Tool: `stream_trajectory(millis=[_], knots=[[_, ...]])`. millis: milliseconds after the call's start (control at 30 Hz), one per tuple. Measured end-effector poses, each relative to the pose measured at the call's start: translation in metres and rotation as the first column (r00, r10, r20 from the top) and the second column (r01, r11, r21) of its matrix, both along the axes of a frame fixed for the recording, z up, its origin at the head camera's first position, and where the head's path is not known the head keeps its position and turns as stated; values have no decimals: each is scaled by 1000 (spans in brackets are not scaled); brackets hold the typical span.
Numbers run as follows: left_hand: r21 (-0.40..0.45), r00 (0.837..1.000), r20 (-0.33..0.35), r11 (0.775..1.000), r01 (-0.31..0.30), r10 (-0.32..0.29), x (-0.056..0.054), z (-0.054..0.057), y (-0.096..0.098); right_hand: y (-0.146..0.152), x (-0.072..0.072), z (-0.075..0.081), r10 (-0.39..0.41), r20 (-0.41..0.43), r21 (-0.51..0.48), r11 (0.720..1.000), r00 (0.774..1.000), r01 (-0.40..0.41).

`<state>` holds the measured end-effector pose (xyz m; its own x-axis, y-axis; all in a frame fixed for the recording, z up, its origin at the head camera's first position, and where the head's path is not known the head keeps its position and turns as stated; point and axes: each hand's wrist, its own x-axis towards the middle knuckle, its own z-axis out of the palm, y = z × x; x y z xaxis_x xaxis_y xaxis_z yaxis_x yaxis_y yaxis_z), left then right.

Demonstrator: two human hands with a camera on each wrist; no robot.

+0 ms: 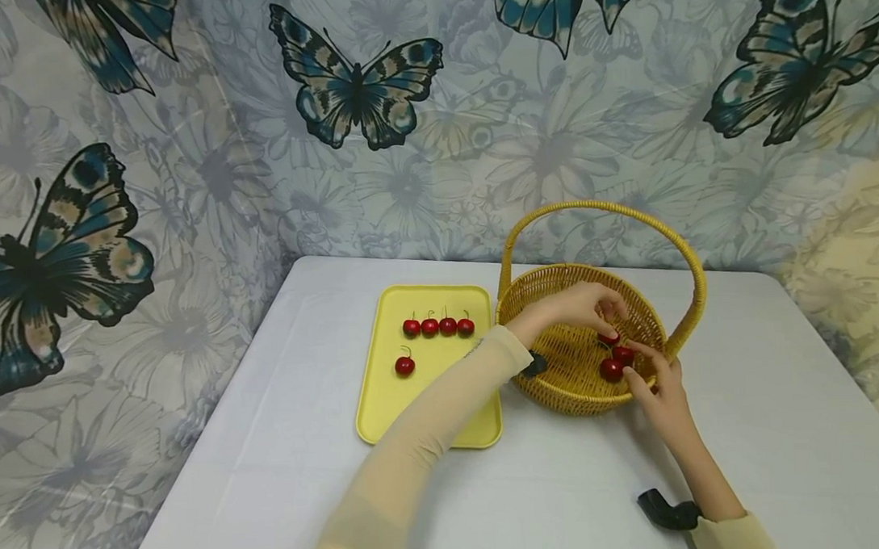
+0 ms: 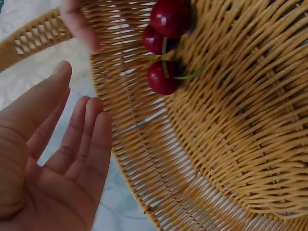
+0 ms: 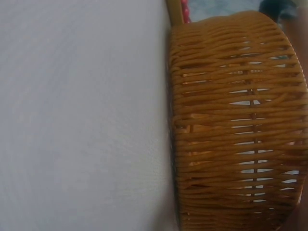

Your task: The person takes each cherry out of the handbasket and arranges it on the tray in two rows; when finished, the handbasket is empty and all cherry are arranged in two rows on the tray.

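Three dark red cherries (image 1: 612,370) lie together on the right side of a yellow-brown wicker basket (image 1: 560,383), green stems showing in the left wrist view. My left hand (image 1: 582,306) reaches over the basket, its fingertips close to the cherries. In the left wrist view that left hand (image 2: 62,159) has extended fingers, thumb apart and nothing held. At the front right rim is my right hand (image 1: 657,388), thumb and index finger reaching over the edge beside the cherries. The right wrist view shows mainly the outer basket wall (image 3: 236,120).
Left of the basket lies a yellow tray (image 1: 379,414) with a row of cherries (image 1: 430,328) and a single cherry (image 1: 405,366) below it. The basket's tall handle (image 1: 597,207) arches over it. Behind the white table (image 1: 272,474) hangs butterfly-patterned cloth (image 1: 407,187).
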<state>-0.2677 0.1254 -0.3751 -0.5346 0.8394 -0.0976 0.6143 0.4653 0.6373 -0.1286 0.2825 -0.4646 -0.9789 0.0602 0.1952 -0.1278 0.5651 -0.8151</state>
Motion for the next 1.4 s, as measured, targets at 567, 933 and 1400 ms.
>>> stream_trajectory(millis=[567, 933, 1400], knots=[[-72, 999, 18, 996, -47, 49, -5, -12, 28, 3, 1, -1, -17, -5, 32, 999, 1000, 17], [-143, 995, 59, 987, -71, 80, -7, -26, 38, 1, 0, -5, -7, -18, 28, 1000, 1000, 7], [-192, 989, 39, 972, -134, 144, -16, -45, 33, 0, 1, -2, -15, -16, 12, 1000, 1000, 16]])
